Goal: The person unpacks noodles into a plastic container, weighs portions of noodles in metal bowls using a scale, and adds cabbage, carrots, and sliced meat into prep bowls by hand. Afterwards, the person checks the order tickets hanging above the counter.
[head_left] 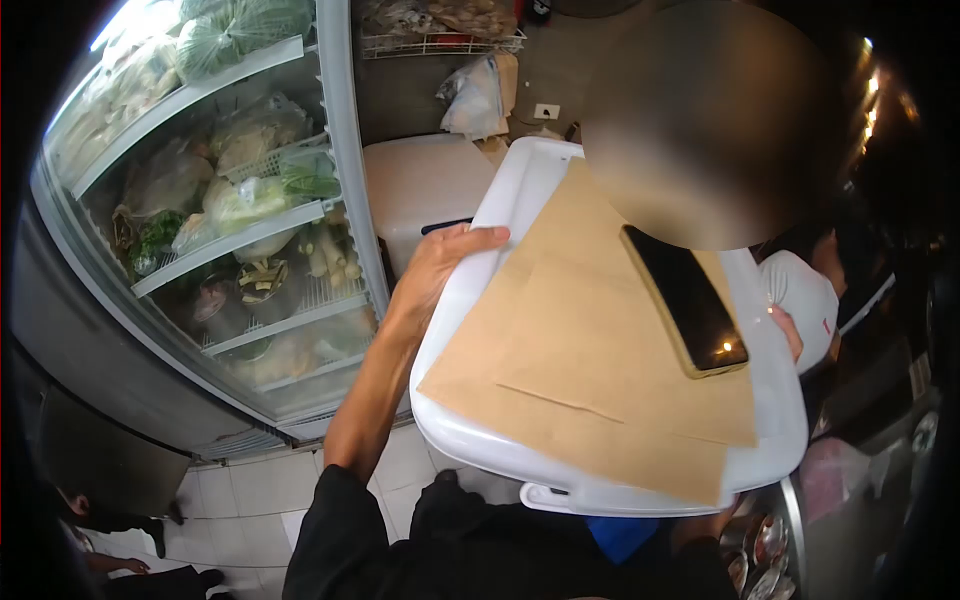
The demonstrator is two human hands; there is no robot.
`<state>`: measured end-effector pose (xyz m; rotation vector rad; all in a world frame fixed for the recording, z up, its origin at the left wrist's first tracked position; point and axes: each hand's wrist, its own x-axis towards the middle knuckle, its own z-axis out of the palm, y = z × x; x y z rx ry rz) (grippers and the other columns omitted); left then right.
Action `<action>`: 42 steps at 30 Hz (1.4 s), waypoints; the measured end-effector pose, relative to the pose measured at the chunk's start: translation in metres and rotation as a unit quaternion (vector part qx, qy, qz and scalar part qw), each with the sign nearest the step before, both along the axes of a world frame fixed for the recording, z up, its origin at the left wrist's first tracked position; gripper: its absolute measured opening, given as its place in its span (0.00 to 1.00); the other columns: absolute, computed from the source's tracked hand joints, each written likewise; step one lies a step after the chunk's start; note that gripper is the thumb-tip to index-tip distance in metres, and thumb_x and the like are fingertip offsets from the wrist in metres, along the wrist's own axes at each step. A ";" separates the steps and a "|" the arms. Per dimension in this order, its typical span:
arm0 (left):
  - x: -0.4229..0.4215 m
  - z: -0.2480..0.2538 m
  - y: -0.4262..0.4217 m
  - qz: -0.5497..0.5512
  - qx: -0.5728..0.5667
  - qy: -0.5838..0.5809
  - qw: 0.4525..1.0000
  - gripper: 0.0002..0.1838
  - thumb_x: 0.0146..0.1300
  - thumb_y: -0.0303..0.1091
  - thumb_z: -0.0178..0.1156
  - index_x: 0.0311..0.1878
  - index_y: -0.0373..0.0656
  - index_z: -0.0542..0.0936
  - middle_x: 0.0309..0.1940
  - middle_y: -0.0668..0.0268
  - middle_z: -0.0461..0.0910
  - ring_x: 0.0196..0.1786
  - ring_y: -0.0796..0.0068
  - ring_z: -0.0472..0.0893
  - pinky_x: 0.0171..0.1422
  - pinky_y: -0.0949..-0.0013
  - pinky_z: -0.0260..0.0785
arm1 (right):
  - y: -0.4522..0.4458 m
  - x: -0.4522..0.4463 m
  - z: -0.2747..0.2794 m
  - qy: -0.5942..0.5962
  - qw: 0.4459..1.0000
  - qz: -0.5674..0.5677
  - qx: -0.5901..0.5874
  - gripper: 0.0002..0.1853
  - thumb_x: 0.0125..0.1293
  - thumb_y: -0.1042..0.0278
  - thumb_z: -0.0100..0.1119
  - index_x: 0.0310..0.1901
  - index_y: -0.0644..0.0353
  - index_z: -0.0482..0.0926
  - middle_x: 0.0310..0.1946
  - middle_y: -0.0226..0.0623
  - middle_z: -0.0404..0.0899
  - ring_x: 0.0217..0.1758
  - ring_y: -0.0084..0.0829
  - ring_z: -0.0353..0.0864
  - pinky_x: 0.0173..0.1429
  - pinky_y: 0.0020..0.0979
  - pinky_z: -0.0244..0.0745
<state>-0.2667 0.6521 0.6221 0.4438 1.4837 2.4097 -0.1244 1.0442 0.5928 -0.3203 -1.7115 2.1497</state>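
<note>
The person's left hand (452,255) grips the left side of a white plastic lid (480,445), thumb laid over the rim and the other fingers mostly hidden. The right forearm (712,525) runs in under the lid's near right part; a digit (787,333) shows at the right rim, but whose it is cannot be told for sure, nor whether the right hand is open or closed. The lid is held in front of the person's black-clothed body, with a latch-like tab (545,496) at its near edge. Brown paper (560,330) covers much of its top, and a smartphone (688,300) in a yellowish case lies on the paper towards the right, its dark screen up. Beyond the lid is another person (800,300) in a white garment. To the left stands a display refrigerator (345,150) with bagged vegetables (250,200) on its shelves. A wire rack (440,44) holding bags is above a white chest (425,180), and metalware (768,540) sits at the lower right. Pale tiles (260,485) cover the floor.
</note>
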 end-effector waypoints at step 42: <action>-0.268 -0.040 -0.008 0.479 0.086 0.180 0.855 0.30 0.69 0.53 0.43 0.60 0.33 0.69 0.51 0.52 0.75 0.53 0.62 0.75 0.61 0.62 0.65 | -0.086 -0.640 0.013 0.449 0.838 0.145 0.272 0.08 0.61 0.72 0.53 0.40 0.63 0.76 0.29 0.32 0.77 0.31 0.22 0.76 0.37 0.24 0.73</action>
